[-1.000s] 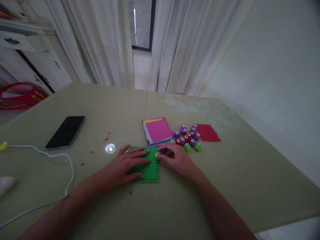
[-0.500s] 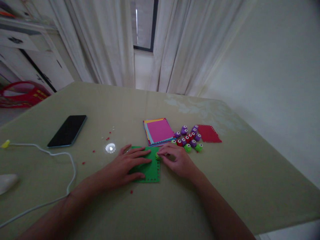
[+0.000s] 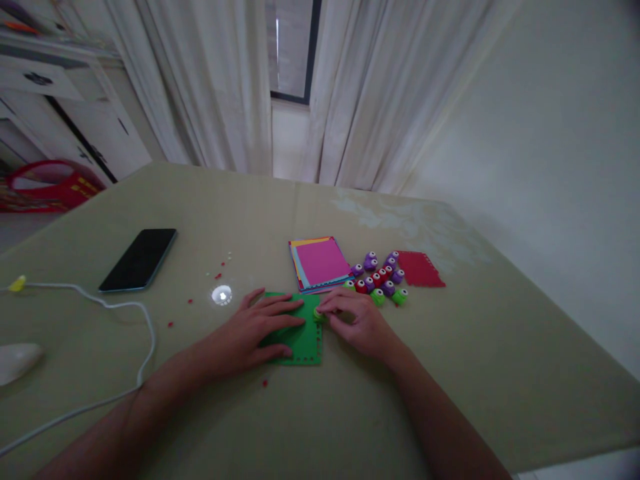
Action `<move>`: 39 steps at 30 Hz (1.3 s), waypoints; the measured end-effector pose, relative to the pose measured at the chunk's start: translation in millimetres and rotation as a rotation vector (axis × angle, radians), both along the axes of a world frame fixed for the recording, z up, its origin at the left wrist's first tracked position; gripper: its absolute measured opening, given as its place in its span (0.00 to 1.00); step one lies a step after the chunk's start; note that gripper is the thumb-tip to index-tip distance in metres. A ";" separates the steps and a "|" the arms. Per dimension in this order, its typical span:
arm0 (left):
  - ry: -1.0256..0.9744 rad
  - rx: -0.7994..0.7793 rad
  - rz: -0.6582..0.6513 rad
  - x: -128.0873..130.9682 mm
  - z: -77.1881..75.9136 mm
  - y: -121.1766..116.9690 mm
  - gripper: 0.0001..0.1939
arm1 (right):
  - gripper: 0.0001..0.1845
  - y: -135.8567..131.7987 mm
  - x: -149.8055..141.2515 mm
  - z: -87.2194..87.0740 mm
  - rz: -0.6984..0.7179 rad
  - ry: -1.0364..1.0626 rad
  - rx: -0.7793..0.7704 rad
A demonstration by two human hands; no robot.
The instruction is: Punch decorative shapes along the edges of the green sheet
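Note:
A green square sheet point(image 3: 307, 343) lies on the table, with a row of small notches or holes along its right and near edges. My left hand point(image 3: 260, 328) rests flat across its left part, fingers spread. At the sheet's right edge, a small green one-eyed figure point(image 3: 317, 316) sits with my right hand point(image 3: 357, 320) pinching it by thumb and fingers. Its eye is mostly covered by the fingertips. Beyond my right hand is a cluster of similar figures: purple point(image 3: 371, 263), red point(image 3: 380, 275) and green point(image 3: 400, 295).
A stack of coloured sheets point(image 3: 323, 262), pink on top, lies behind the green sheet. Farther right is a red notched sheet point(image 3: 421, 269). To the left are a black-screened phone point(image 3: 139, 260), a white cable point(image 3: 145, 320) and a white rounded object point(image 3: 19, 362). Tiny red bits point(image 3: 191, 301) are scattered.
My right fingers have closed over the top of the green figure, covering its eye. My left hand stays flat on the sheet. The whole view has shifted slightly.

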State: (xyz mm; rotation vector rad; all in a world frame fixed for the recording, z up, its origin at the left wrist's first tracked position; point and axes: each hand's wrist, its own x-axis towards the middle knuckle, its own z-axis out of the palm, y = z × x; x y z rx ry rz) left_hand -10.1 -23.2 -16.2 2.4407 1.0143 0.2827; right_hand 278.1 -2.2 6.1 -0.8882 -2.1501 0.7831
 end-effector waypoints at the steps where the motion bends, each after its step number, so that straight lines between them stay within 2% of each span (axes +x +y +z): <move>1: 0.006 -0.004 0.002 0.2 0.2 0.1 0.26 | 0.12 0.1 0.3 -0.3 0.003 0.000 -0.001; 8: -0.003 0.001 0.000 0.5 -0.5 0.3 0.26 | 0.12 0.0 0.2 -1.7 -0.009 0.028 -0.016; 11: -0.012 0.002 0.005 0.5 -0.4 0.1 0.26 | 0.11 -0.2 -0.5 0.3 -0.102 0.064 -0.057; 15: -0.005 -0.010 0.010 1.5 1.4 0.4 0.26 | 0.07 3.5 -0.4 3.3 -0.251 0.049 -0.282; 18: -0.001 -0.012 0.003 2.3 2.1 1.1 0.26 | 0.13 9.8 -0.1 7.5 -0.197 -0.042 -0.483; 22: -0.010 -0.008 0.005 2.7 2.1 1.5 0.26 | 0.14 20.0 -1.4 16.5 -0.129 -0.152 -0.598; 31: -0.089 0.020 -0.005 2.5 -1.3 1.2 0.25 | 0.09 35.6 -9.8 32.3 -0.130 -0.322 -0.649; 35: -0.110 0.028 -0.009 2.6 -2.4 1.6 0.25 | 0.11 34.6 -11.1 36.2 -0.127 -0.353 -0.659; 39: -0.111 0.019 -0.001 3.5 0.2 0.7 0.25 | 0.15 33.4 -10.0 37.2 -0.101 -0.406 -0.595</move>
